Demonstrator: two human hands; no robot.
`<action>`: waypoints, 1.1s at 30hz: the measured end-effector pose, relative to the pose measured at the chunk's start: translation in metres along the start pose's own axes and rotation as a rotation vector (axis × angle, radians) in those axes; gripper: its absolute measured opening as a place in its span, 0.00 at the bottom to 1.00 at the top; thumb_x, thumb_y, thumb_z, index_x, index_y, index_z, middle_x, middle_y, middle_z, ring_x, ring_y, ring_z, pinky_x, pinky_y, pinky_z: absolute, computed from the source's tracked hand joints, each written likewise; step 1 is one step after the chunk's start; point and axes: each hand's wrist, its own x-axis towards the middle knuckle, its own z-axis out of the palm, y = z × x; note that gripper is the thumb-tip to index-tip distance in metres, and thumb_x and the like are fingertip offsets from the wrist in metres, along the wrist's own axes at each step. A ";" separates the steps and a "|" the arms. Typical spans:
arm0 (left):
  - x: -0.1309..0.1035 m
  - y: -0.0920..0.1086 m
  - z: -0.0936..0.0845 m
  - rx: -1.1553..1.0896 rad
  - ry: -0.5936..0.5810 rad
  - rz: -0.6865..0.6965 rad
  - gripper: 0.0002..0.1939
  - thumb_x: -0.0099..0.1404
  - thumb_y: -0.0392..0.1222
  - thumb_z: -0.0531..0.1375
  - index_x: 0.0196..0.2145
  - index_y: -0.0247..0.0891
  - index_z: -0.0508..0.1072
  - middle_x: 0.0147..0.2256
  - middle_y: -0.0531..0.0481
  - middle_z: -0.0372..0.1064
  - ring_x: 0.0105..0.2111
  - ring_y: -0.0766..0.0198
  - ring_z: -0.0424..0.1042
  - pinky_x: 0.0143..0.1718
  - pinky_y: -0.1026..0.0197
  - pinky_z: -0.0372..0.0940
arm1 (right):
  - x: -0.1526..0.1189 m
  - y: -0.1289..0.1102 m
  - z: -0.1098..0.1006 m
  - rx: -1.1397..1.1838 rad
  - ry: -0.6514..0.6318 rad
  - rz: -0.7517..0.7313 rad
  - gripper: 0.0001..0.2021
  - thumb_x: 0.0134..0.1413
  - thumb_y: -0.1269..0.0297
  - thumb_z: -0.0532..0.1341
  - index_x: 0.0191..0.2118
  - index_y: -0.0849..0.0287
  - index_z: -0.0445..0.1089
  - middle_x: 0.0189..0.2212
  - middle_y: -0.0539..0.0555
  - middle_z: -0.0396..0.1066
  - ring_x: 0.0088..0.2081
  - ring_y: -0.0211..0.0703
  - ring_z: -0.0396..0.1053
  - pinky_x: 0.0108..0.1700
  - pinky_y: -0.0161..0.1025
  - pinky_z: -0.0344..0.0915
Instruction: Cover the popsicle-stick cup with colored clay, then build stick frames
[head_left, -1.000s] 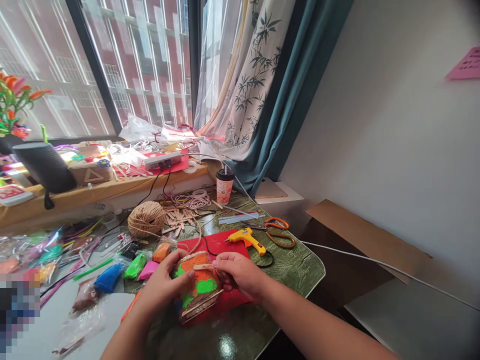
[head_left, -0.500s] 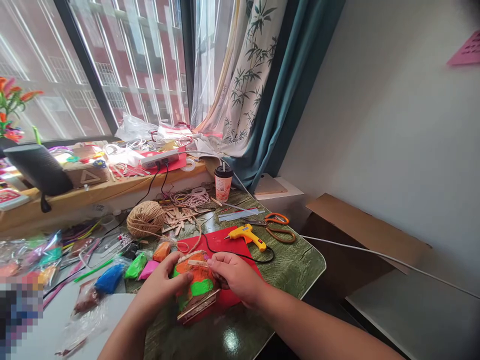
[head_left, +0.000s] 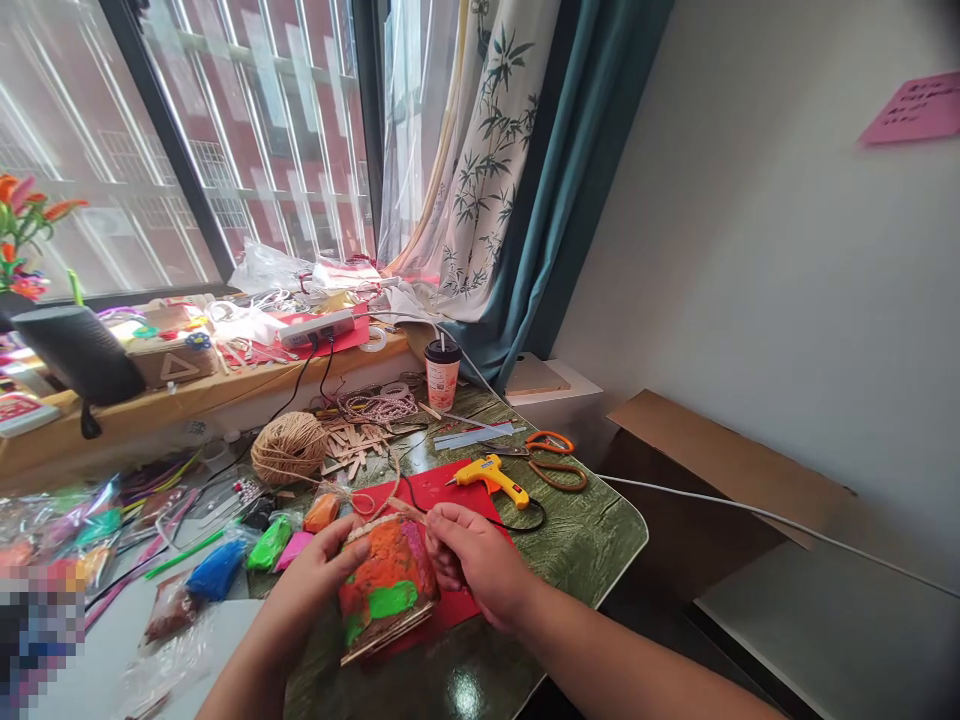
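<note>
My left hand [head_left: 319, 570] is closed on the left side of a clay-covered craft piece [head_left: 386, 565], which has orange, bright green and purple patches and a layered wooden lower edge. Twine [head_left: 367, 527] runs along its top rim. Pinched in my right hand [head_left: 476, 560] is a small wooden craft stick [head_left: 407, 508], held at the upper right of the piece; whether it touches the rim I cannot tell. Beneath lies a red sheet [head_left: 457, 600]. A yellow glue gun [head_left: 491, 480] rests on this sheet beyond my right hand.
Behind the sheet are a ball of twine [head_left: 289, 447], loose craft sticks [head_left: 356, 445], orange-handled scissors [head_left: 551, 458] and a lidded paper cup [head_left: 442, 378]. Bagged coloured clay, including a blue lump [head_left: 216, 570], lies left. The glue gun's black cord [head_left: 536, 522] loops near my right hand.
The stick has moved from across the front of the clay up to the top rim, with my right hand. The craft piece has tilted, showing more of its front face. The view has shifted slightly.
</note>
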 end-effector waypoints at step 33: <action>-0.006 -0.004 0.020 -0.629 0.115 0.053 0.36 0.62 0.72 0.64 0.53 0.39 0.77 0.54 0.36 0.80 0.53 0.39 0.80 0.56 0.39 0.74 | 0.023 0.020 0.034 -0.249 0.166 -0.289 0.26 0.63 0.32 0.60 0.36 0.52 0.66 0.29 0.47 0.67 0.31 0.43 0.64 0.35 0.39 0.62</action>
